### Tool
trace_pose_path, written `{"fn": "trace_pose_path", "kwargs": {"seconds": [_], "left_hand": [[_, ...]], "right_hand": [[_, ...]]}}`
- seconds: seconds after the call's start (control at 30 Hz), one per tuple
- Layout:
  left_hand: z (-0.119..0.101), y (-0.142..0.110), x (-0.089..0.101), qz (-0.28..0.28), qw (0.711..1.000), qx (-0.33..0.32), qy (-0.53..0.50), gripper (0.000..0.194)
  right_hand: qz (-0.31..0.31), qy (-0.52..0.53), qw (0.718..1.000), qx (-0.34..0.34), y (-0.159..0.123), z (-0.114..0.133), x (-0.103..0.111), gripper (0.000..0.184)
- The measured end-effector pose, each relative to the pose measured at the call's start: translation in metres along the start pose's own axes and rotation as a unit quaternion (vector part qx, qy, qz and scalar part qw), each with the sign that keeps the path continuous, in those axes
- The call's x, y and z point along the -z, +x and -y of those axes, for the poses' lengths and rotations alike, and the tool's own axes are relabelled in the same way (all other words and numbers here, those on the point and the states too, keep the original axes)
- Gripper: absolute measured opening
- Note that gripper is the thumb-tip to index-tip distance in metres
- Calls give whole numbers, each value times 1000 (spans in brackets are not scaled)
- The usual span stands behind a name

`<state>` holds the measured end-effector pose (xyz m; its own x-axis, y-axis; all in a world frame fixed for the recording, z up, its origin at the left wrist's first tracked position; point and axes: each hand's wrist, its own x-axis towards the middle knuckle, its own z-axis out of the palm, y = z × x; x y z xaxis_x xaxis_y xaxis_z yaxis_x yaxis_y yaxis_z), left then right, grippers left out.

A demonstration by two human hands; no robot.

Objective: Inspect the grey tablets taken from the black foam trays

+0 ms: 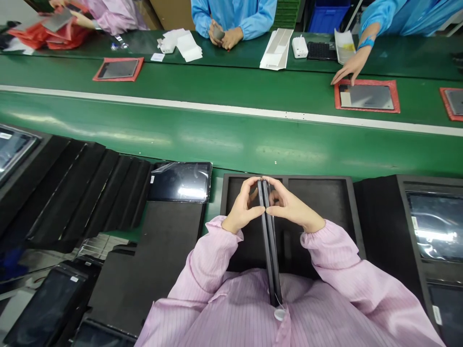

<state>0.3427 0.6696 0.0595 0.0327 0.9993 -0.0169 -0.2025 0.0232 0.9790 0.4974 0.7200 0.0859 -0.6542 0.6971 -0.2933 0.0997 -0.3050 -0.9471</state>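
Observation:
Two thin dark tablet-like panels (270, 241) stand on edge, side by side, in front of my chest. My left hand (244, 205) grips the left panel near its far end, thumb toward me and fingers over the top edge. My right hand (291, 205) holds the right panel in the same way. The two panels are almost touching, and their flat faces are mostly hidden from this angle. Beneath them lies a black foam tray (318, 212) with recessed compartments.
At left, a screen panel (181, 182) with peeling film lies beside stacked black foam trays (83, 188). More screens sit in a foam tray (401, 212) at right. Beyond the green conveyor (217, 140), co-workers in blue and pink handle panels on red wrap (367, 96).

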Motion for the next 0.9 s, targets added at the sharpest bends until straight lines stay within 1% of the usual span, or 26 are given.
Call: {"fn": "trace_pose_path", "kwargs": {"seconds": [0.13,0.27,0.33,0.37,0.43,0.47,0.53,0.57,0.6,0.63,0.67,0.7,0.73,0.8,0.83,0.9], "left_hand": [[2,-2,0,1,1000,4,18,67],[3,1,-2,2,1000,0,25,70],[7,-3,-4,-10,999,-9,31,71],[11,-10,-6,-25,999,-17,38,71],[26,-30,-14,-48,996,-45,60,70],[35,-44,-19,-58,994,-62,74,68],[56,-72,-32,-39,989,-102,100,63],[65,-84,-39,-54,986,-118,104,59],[71,-93,-45,-71,982,-138,109,55],[74,-97,-51,-86,977,-156,115,53],[72,-98,-56,-101,972,-171,122,51],[65,-95,-60,-111,968,-183,132,51],[54,-89,-63,-119,964,-191,142,50],[24,-70,-67,-133,962,-183,152,50],[7,-60,-68,-139,965,-164,148,49],[-24,-39,-69,-143,980,-84,112,48]], "right_hand": [[-14,-14,1000,20,-3,-2,1,70],[-24,-31,999,17,-3,-7,0,74],[-45,-58,997,36,-7,-12,-3,74],[-67,-77,993,59,-11,-16,-6,73],[-121,-125,974,143,-24,-31,-14,68],[-141,-151,959,195,-32,-42,-20,62],[-166,-194,923,288,-46,-68,-33,49],[-180,-201,912,310,-52,-80,-40,45],[-194,-204,906,317,-56,-90,-46,44],[-213,-202,905,307,-59,-97,-51,43],[-234,-196,907,290,-60,-99,-55,43],[-253,-189,909,271,-60,-97,-58,43],[-272,-175,912,254,-58,-90,-59,43],[-305,-124,915,232,-53,-65,-60,43],[-315,-90,918,223,-49,-49,-59,44],[-323,-26,927,189,-40,-17,-58,46]]}}
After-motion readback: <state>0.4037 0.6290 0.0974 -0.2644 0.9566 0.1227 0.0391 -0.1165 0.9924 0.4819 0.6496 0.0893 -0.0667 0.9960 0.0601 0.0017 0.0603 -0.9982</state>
